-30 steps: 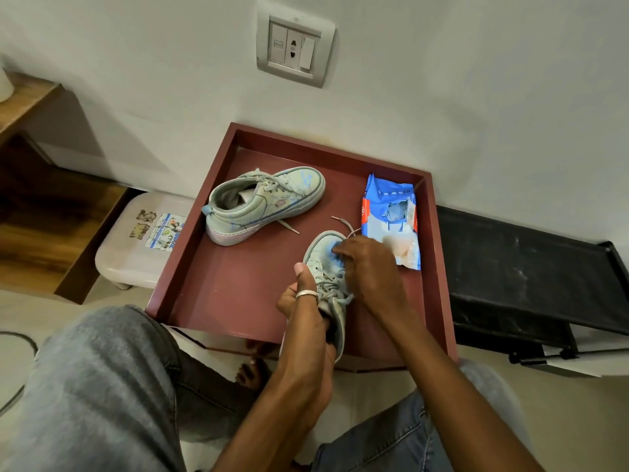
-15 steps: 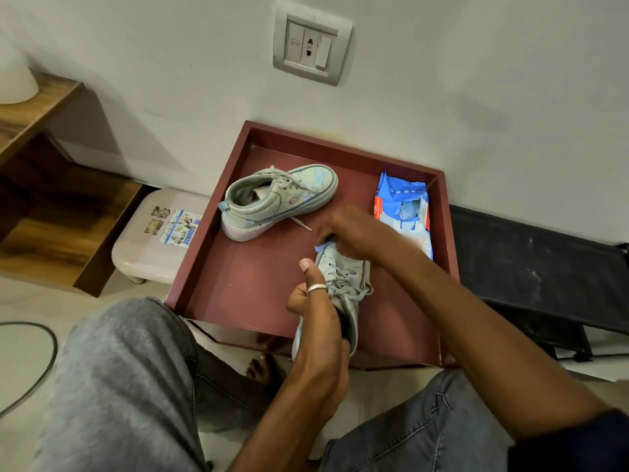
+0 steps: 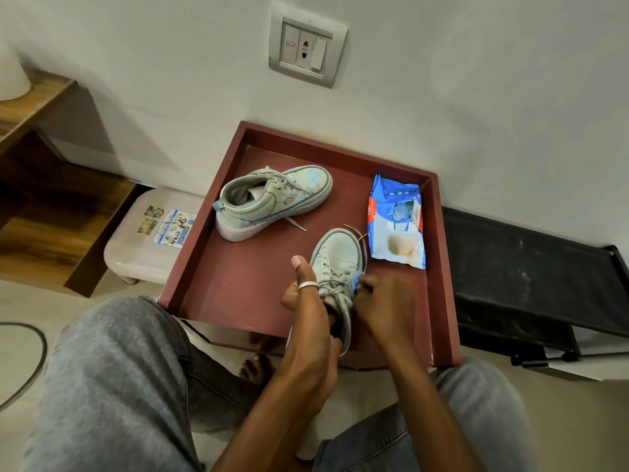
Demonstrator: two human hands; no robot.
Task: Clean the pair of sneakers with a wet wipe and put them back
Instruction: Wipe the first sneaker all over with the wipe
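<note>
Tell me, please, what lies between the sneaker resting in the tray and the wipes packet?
Head view: bare tray floor separates the resting sneaker from the wipes packet; only lace tips of the held sneaker reach its nearer edge.

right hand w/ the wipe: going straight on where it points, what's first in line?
The laces of the held sneaker: the right hand, pinching the blue wipe, points left across them. Beyond, probably the thumb of the left hand; depth unclear.

This is a room in a home: the wall (image 3: 476, 97) carries a switch plate (image 3: 308, 49), and on the pale floor (image 3: 20, 301) stand a wooden shelf unit (image 3: 51, 206), a plastic stool (image 3: 136, 257) with stickers and a maroon tray table (image 3: 340, 150) with a sneaker (image 3: 272, 202) near its far-left corner.
</note>
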